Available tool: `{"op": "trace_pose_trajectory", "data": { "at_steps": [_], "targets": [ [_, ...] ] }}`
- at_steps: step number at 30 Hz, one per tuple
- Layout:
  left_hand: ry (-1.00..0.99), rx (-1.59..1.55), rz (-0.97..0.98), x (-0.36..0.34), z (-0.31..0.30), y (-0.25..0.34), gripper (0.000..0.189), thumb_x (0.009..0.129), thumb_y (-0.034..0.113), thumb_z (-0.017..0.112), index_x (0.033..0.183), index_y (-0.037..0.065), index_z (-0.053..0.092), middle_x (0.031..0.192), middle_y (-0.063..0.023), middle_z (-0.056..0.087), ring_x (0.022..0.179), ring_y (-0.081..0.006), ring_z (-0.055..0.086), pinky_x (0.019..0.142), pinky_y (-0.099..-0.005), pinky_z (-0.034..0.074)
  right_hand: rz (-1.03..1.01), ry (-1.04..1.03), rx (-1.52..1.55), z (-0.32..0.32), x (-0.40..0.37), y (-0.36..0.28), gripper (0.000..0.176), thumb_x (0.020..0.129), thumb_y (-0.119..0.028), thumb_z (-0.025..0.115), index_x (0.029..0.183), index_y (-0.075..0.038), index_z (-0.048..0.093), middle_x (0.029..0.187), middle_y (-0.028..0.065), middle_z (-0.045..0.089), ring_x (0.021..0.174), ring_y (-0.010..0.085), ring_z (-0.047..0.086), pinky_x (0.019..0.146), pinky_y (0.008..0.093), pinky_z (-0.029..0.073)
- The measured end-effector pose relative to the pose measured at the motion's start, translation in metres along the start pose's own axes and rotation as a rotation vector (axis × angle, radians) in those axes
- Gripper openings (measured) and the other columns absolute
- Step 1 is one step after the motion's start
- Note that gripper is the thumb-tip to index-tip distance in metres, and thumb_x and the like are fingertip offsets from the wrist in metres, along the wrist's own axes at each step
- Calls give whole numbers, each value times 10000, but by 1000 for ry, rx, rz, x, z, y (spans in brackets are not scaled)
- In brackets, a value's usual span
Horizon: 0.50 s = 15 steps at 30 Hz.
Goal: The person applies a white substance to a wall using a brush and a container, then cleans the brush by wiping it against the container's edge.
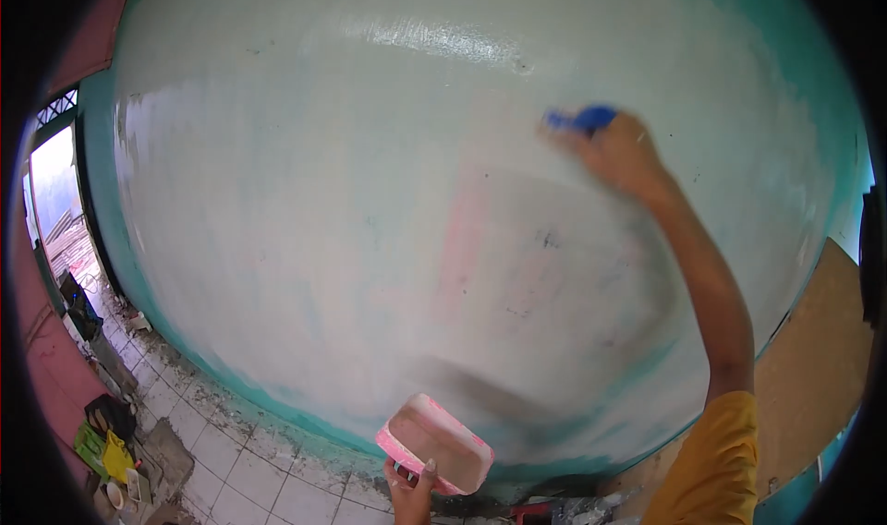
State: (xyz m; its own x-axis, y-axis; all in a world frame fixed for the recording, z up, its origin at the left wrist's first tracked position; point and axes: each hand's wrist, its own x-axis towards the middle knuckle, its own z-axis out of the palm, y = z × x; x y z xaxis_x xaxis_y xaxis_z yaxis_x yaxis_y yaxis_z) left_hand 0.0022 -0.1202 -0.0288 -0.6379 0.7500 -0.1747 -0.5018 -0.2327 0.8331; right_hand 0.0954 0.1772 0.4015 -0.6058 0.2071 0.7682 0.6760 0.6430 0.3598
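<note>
High on the wall (305, 202), at right of centre, my right hand (624, 156) is closed around a blue-handled paintbrush (596, 117). Motion blurs the brush, and its bristles cannot be made out. White paint thinly covers the wall, with green and pink showing through; a wet shine marks the top. Low in the view, my left hand (411, 490) grips the near edge of a pink rectangular paint tub (397, 446), thumb at the rim. Whitish paint lies inside the tilted tub, which is held out in front of the wall's lower part.
A brown board (822, 340) leans at the right. White floor tiles (231, 470) with debris run along the wall's foot. Yellow and green bags (117, 456) lie at the lower left, near a cup (115, 495). A doorway (60, 193) opens at the far left.
</note>
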Motion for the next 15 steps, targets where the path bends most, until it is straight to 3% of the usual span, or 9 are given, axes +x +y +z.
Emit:
{"op": "trace_pose_trajectory", "data": {
  "at_steps": [2,3,5,6,8,9,12,13,15],
  "targets": [
    [-12,-5,-8,10,-16,0,813,906,218,688,1497,-12,179,1392,-206,448,1195,-294,514,903,-379,506,15,291,-98,-32,34,-2,367,919,-401,593,880,-46,678,844,159,676,820,367,640,743,467,502],
    [-15,5,-13,12,-22,8,813,906,218,688,1497,-12,179,1392,-206,448,1195,-294,514,903,-379,506,25,286,-99,-33,46,4,367,919,-401,593,880,-46,678,844,159,676,820,367,640,743,467,502],
    [-56,53,-31,17,-32,27,808,900,216,691,1492,-13,191,1394,-208,444,1202,-300,512,900,-387,518,-135,619,-150,-33,61,13,168,899,-219,595,923,-70,667,876,135,673,852,342,633,722,443,521],
    [-62,57,-36,20,-38,32,808,900,216,691,1492,-13,191,1394,-208,444,1202,-300,512,900,-387,518,-130,615,-156,-28,55,5,168,899,-219,595,923,-70,667,876,135,673,852,342,633,722,443,521],
    [-61,112,-44,26,-51,42,809,889,211,698,1489,-9,202,1390,-207,445,1203,-303,514,891,-397,530,-145,376,-226,-3,22,-18,148,848,-93,570,971,-95,652,872,111,656,852,316,617,703,427,530],
    [-70,116,-47,30,-58,44,809,889,211,698,1489,-9,202,1390,-207,445,1203,-303,514,891,-397,530,-123,260,-260,25,0,-26,226,783,-73,578,998,-100,641,841,110,632,833,298,608,679,416,532],
    [-100,96,-27,39,-76,47,810,880,214,706,1484,-6,213,1381,-206,452,1214,-303,506,892,-408,536,-391,119,-147,80,-83,-81,236,715,-75,612,943,-85,672,878,43,625,832,225,609,658,351,546],
    [-101,96,-31,40,-78,52,802,881,215,704,1480,-8,220,1383,-207,449,1221,-306,501,893,-412,537,-338,-140,-74,76,-95,-99,205,755,-119,638,952,-84,685,927,56,654,883,250,629,708,369,551],
    [-109,97,-39,44,-86,57,795,881,216,702,1476,-10,227,1384,-208,447,1228,-308,495,894,-415,538,-249,-180,62,71,-93,-105,204,790,-170,646,972,-85,685,958,68,665,912,267,634,733,388,548]
  ]
}}
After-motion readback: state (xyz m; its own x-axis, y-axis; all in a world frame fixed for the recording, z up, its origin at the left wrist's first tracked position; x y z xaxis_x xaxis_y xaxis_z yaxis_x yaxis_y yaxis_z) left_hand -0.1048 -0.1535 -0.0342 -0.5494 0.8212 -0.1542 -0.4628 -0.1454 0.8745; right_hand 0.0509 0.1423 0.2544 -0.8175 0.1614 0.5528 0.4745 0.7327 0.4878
